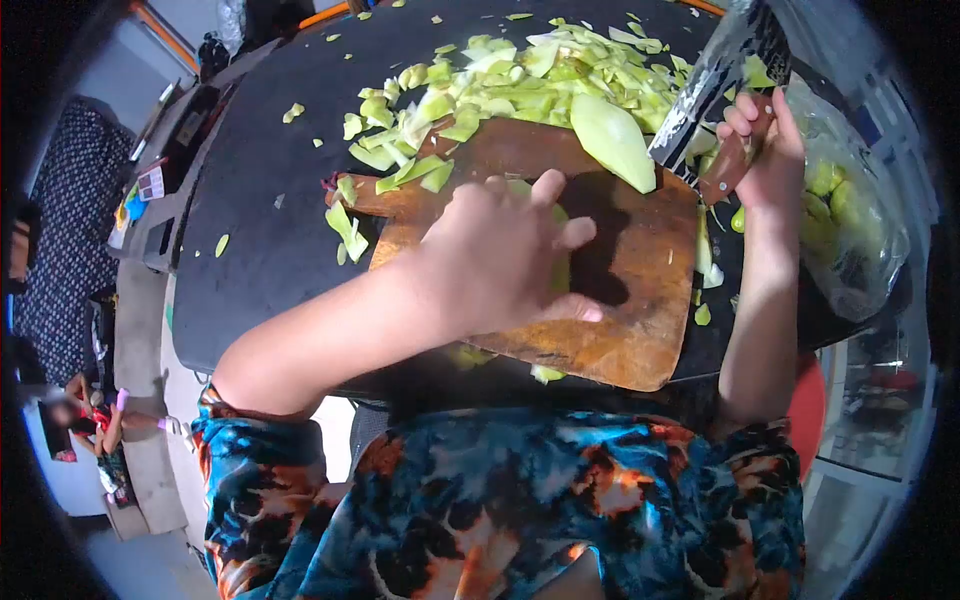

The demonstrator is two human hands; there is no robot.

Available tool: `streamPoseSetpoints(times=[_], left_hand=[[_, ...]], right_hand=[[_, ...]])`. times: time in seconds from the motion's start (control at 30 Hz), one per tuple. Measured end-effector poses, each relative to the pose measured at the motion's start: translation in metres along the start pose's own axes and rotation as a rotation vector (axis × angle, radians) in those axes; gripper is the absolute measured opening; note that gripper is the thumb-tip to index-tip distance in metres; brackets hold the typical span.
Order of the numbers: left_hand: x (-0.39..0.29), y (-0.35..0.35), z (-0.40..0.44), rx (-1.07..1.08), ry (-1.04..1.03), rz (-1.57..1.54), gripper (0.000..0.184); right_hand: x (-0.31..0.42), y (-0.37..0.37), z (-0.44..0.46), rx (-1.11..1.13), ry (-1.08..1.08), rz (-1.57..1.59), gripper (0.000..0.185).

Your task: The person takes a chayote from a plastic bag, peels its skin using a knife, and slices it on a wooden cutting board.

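My right hand (768, 150) is closed around the brown riveted handle of a broad-bladed knife (725, 75), its blade raised and smeared with pale residue. Over a wooden cutting board (640, 335), my left hand (505, 250) is spread with its fingers apart. Pale green shows beneath that palm, mostly hidden, and I cannot tell whether the hand touches it. A large peeled pale green fruit (613, 143) with a pointed end lies at the board's far edge, left of the knife.
A heap of green peelings and slices (530, 75) covers the far part of the black table (270, 230), with scraps scattered around. At the right, a clear plastic bag (855, 230) holds several green fruits. Another person (100, 430) is in the background at the far left.
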State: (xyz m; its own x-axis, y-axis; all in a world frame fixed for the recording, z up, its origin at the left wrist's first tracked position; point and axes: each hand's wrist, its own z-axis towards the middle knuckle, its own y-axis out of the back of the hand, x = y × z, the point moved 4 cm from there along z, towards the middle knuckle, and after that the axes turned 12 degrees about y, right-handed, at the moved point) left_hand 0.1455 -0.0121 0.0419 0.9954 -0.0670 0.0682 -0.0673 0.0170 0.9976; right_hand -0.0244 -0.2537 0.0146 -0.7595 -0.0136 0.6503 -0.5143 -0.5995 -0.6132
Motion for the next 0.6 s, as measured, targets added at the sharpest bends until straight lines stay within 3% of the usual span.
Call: streamPoseSetpoints(times=[0.03, 0.07, 0.13, 0.33, 0.6], left_hand=[[0.0, -0.004, -0.005, -0.046, -0.01, 0.06, 0.066], [0.005, -0.011, -0.008, -0.157, -0.02, -0.092, 0.056], [0.015, -0.017, -0.01, -0.12, -0.017, -0.193, 0.053], [0.032, -0.01, -0.021, -0.122, 0.148, -0.274, 0.053], [0.034, -0.006, -0.021, -0.101, 0.166, -0.378, 0.056]], right_hand=[[-0.004, 0.005, -0.001, -0.035, -0.017, -0.016, 0.026], [-0.006, 0.006, 0.0, -0.056, -0.006, -0.015, 0.025], [-0.006, 0.002, 0.0, -0.033, -0.006, -0.003, 0.025], [-0.005, -0.006, -0.005, -0.009, -0.022, 0.094, 0.026], [-0.01, 0.01, -0.001, -0.065, -0.035, 0.147, 0.024]])
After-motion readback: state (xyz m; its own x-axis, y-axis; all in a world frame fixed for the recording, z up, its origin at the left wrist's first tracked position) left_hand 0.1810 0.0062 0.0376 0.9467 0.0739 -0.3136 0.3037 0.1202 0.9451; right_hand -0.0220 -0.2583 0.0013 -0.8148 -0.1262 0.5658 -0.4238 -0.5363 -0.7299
